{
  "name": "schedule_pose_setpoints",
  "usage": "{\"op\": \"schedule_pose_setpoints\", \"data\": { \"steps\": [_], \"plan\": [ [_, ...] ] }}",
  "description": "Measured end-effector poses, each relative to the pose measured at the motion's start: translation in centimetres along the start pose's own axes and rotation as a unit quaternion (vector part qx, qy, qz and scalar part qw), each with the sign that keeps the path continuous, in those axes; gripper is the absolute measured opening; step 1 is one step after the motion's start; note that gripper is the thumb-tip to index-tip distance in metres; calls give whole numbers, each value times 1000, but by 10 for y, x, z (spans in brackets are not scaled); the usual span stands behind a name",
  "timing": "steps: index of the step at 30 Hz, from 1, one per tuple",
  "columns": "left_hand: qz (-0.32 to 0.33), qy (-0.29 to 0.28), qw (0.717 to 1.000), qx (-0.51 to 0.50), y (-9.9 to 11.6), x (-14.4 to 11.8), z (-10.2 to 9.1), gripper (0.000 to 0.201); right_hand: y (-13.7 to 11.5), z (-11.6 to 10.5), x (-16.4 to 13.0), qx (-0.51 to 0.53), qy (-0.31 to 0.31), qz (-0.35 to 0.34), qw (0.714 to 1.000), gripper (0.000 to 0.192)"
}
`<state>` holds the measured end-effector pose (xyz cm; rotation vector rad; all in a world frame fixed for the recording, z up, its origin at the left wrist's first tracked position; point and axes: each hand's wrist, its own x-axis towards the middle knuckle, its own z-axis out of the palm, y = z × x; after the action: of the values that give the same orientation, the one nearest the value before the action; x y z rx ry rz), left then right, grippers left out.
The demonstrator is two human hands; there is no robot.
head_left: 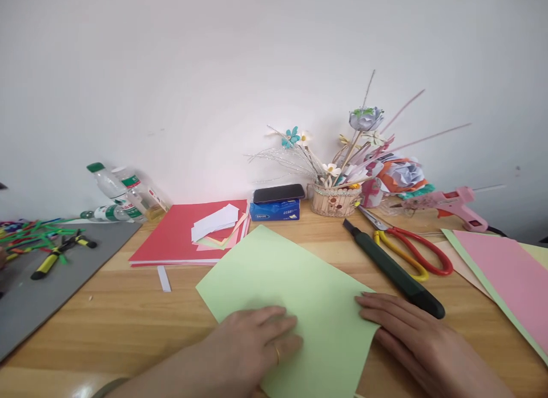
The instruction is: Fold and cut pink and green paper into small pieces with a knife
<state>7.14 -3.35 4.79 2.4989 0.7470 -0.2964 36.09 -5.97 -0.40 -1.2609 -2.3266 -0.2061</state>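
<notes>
A wooden table (128,324) carries everything here, and the light green sheet of paper (282,272) lying flat near its front edge serves as the marker for the rest. Left of the sheet, at the table's far left, is a grey mat (29,295) strewn with coloured sticks and yellow-handled pliers (60,254). Behind the sheet to the left lies a red stack of paper (171,238) with white scraps on it, and plastic bottles (124,198) lean beyond that. Right of the sheet are pink and green sheets (505,272). Directly behind the sheet sits a blue box (274,210) with a phone on top, then a small basket of paper flowers (336,198). A black utility knife (394,269) and red scissors (411,246) lie just right of the sheet, a pink glue gun (454,202) farther back.

The left hand (252,341) lies flat, palm down, fingers loosely together, pressing on the sheet's near part. The right hand (406,335) is also open and flat, fingertips touching the sheet's right corner, gripping nothing.
</notes>
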Motion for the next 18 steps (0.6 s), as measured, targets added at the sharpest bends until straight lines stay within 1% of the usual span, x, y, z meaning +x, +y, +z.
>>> {"op": "schedule_pose_setpoints", "data": {
  "steps": [1,3,4,5,6,7,9,10,11,12,13,15,16,18],
  "plan": [
    [-24,19,999,-20,1,3,0,52,0,0,0,24,-9,28,999,24],
    [-103,74,989,-82,-2,8,-2,32,1,0,2,71,-31,80,994,24],
    [-144,101,976,-127,-5,12,-3,29,2,-1,3,93,-44,102,990,24],
    [-177,123,959,-183,-10,15,-5,31,3,-2,6,113,-57,120,985,24],
    [-196,135,940,-244,-16,19,-7,33,3,-4,8,132,-70,134,980,25],
    [-194,137,921,-309,-23,22,-9,32,4,-5,11,146,-83,146,975,26],
    [-177,119,883,-419,-39,29,-14,30,3,-7,15,156,-100,164,969,30],
    [-169,103,869,-453,-46,31,-17,28,2,-7,16,153,-104,170,968,32],
    [-167,90,863,-469,-51,32,-18,26,0,-7,16,148,-108,174,968,34],
    [-169,79,864,-468,-56,33,-20,25,-2,-6,16,143,-108,175,968,34],
    [-177,74,871,-451,-58,33,-21,23,-5,-4,15,138,-104,173,970,31],
    [-211,88,895,-384,-59,32,-21,22,-10,-1,11,123,-74,153,978,19],
    [-224,99,906,-347,-57,32,-21,21,-12,1,9,107,-49,136,984,18],
    [-228,124,921,-290,-52,33,-21,24,-16,4,6,63,-11,86,994,29]
  ]
}}
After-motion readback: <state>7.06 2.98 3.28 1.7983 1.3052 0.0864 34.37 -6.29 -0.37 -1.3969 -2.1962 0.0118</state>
